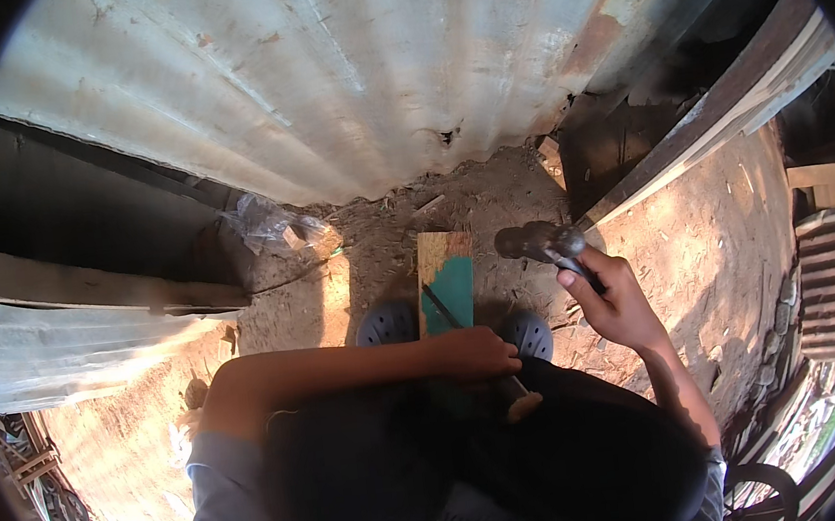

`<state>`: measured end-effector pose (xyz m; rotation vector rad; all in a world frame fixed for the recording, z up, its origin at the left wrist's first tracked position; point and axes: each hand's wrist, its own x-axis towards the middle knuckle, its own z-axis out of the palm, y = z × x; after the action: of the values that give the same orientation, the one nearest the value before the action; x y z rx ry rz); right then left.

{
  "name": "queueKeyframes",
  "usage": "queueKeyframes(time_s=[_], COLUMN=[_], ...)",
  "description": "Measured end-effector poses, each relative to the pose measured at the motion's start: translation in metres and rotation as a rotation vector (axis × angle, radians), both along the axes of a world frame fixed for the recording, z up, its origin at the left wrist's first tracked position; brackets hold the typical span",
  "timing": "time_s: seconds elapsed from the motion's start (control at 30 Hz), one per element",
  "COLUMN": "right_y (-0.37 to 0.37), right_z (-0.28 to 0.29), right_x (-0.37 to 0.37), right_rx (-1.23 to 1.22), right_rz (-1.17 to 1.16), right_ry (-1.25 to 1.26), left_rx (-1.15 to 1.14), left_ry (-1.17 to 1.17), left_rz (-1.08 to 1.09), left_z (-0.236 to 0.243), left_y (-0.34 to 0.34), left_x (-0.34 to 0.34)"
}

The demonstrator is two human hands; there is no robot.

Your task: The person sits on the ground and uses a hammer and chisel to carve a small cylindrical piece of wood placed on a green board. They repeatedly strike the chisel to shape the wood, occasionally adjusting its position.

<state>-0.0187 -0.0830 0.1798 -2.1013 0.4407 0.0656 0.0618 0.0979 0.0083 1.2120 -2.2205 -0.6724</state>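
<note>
Head view, chisel (465, 331) in left hand (477, 352) grip, hammer (541, 242) raised in right hand (614, 297)

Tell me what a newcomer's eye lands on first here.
First, the raised hammer gripped in the right hand, right of centre. Next, the left hand holding a chisel slanted on the teal-painted wooden board, which lies on the dirt between two dark clogs. Behind it all, a big corrugated metal sheet fills the top.
</note>
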Motion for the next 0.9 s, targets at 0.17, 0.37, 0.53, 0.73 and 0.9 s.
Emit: queueKeyframes(time_s=[0.17,0.37,0.53,0.73,0.9], right_y=[-0.014,-0.021,-0.023,-0.014,-0.008], right_z=[-0.049,-0.087,-0.108,-0.106,-0.103], right_x=[-0.037,-0.089,-0.106,-0.097,-0.097], right_rx=[0.074,0.129,0.149,0.299,0.340], right_rz=[-0.181,-0.345,-0.483,-0.605,-0.674], right_ry=[-0.043,0.084,-0.041,-0.138,-0.141], left_rx=[0.161,0.146,0.080,0.115,0.127], left_ry=[-0.044,-0.005,0.058,0.042,0.096], left_rz=[0.136,0.142,0.079,0.145,0.111], left_z=[-0.033,-0.032,-0.002,-0.001,0.000], left_y=[-0.010,-0.015,-0.019,-0.022,-0.022], left_x=[-0.007,0.009,-0.010,-0.005,0.002])
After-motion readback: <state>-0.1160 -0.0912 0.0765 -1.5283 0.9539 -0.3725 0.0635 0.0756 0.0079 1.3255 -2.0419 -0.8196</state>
